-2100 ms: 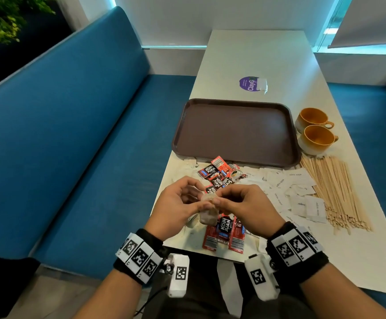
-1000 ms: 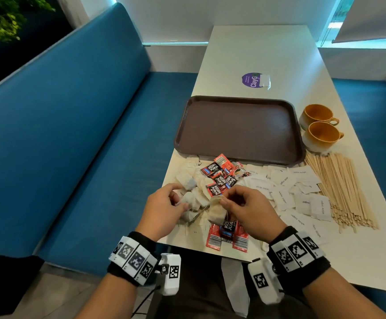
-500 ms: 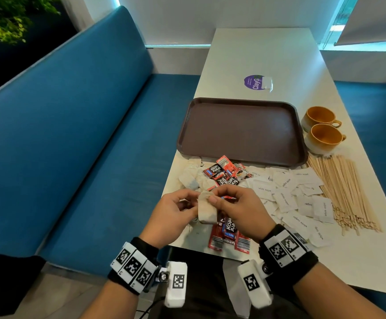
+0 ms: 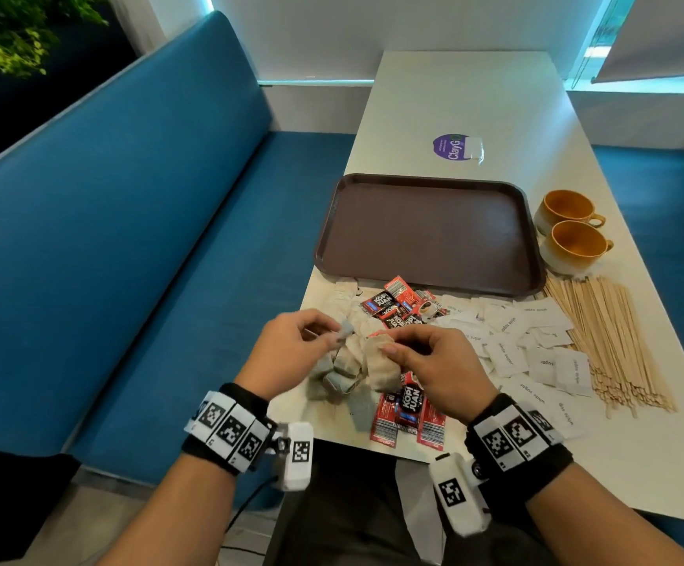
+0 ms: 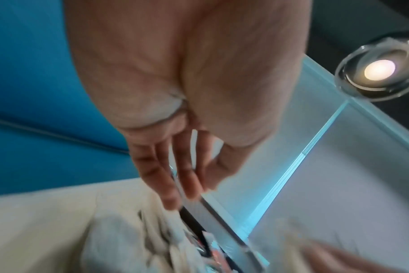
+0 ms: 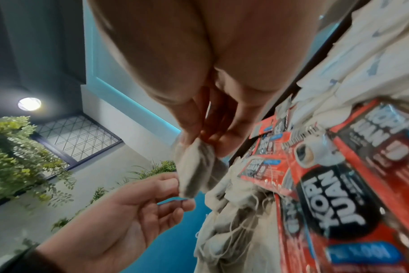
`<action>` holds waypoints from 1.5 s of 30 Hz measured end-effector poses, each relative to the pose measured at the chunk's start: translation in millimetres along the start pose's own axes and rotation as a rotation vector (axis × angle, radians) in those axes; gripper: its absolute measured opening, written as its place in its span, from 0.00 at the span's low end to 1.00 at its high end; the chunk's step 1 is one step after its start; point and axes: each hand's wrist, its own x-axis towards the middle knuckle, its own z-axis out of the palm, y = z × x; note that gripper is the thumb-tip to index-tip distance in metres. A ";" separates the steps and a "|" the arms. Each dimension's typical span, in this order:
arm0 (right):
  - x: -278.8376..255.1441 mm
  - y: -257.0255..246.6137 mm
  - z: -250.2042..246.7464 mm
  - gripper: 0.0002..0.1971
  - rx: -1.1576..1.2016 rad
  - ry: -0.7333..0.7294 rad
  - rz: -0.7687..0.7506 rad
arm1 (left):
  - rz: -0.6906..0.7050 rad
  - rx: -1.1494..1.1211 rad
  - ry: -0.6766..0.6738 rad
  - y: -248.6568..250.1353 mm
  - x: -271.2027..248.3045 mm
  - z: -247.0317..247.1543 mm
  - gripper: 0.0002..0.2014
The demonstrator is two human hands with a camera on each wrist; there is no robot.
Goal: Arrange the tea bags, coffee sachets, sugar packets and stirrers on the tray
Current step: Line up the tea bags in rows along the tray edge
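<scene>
L-wrist view is motion-blurred: the tea bags [image 5: 128, 240] and sachets [image 5: 213, 256] below the left hand [image 5: 187, 103] are smears, no print legible, and whether its fingers [image 5: 166, 177] touch anything can't be told. In the head view the right hand [image 4: 434, 361] covers part of the tea bags [image 4: 348, 369] and the tops of the sachets [image 4: 407, 406] near it. R-wrist view cuts the sachets [image 6: 339, 194] off at the right edge.

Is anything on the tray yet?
No. In the head view the brown tray is bare; the tea bags, coffee sachets, sugar packets and stirrers all lie on the table.
</scene>
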 end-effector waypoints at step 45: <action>3.0 -13.3 0.5 0.07 0.116 0.033 -0.161 | 0.122 -0.437 -0.061 30.9 -23.1 14.9 0.18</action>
